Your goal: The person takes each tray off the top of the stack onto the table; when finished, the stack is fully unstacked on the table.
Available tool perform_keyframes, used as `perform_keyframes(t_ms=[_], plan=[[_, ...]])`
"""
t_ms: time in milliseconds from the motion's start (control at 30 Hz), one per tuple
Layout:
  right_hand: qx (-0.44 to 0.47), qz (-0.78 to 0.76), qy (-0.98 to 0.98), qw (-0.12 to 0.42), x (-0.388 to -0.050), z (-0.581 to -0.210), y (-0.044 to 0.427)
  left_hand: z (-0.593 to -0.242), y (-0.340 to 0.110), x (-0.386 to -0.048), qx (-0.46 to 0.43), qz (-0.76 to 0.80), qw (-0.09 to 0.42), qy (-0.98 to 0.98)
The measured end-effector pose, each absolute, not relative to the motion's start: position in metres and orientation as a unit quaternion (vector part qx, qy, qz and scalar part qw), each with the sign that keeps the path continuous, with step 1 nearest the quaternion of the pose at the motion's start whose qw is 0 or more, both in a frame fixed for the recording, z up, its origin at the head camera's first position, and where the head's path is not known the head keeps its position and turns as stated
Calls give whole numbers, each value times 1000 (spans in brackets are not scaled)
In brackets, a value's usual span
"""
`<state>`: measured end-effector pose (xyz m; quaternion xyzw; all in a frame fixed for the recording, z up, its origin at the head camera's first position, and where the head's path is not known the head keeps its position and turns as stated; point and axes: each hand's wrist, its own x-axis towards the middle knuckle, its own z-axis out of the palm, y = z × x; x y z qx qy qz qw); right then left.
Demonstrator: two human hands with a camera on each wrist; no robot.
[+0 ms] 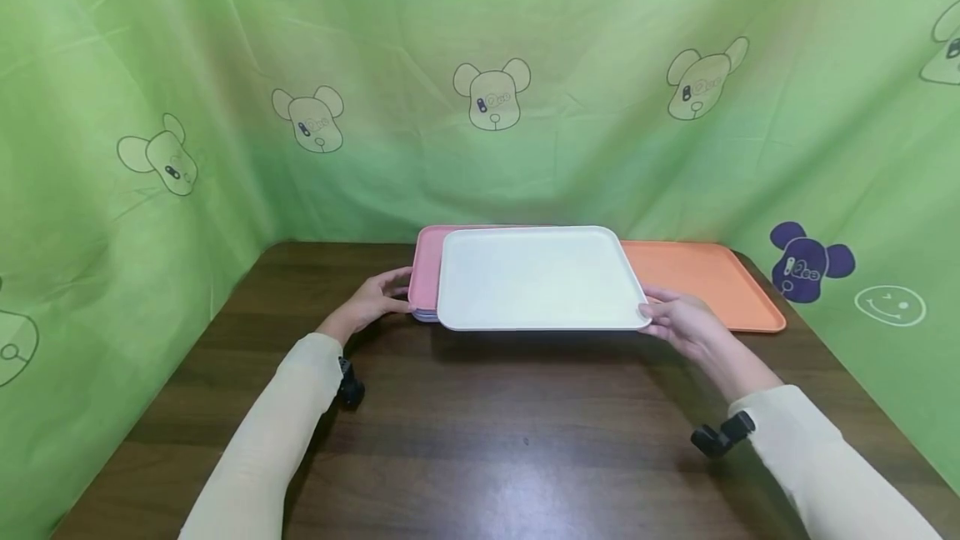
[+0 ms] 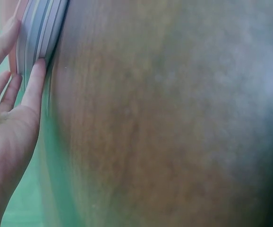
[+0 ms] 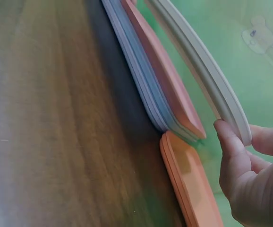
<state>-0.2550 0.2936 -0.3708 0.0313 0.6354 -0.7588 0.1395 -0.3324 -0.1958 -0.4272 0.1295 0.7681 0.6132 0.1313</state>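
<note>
Head view: the right hand pinches the white tray by a corner, raised over the tray stack; the left hand, fingers spread, touches the stack's side; apparently parting or stacking trays, which calls for a level grip

The white tray, rectangular with rounded corners, is raised face up above the stack of trays, pink on top, bluish and lavender beneath.

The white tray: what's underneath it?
A pink tray atop a stack of bluish and purplish trays. From above, the white tray, held by the right hand, hides most of the pink tray's surface.
</note>
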Motion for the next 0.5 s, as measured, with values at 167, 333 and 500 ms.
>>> perform_keyframes(t_ms=[167,333,500], plan=[[25,-764,628,147,-240,-367,295,-428,-196,-335,128,615,136,766],[34,-768,619,163,-225,-367,297,-429,-196,-336,123,611,137,770],[24,-767,617,177,-208,-372,302,-429,-195,-335,116,611,137,771]])
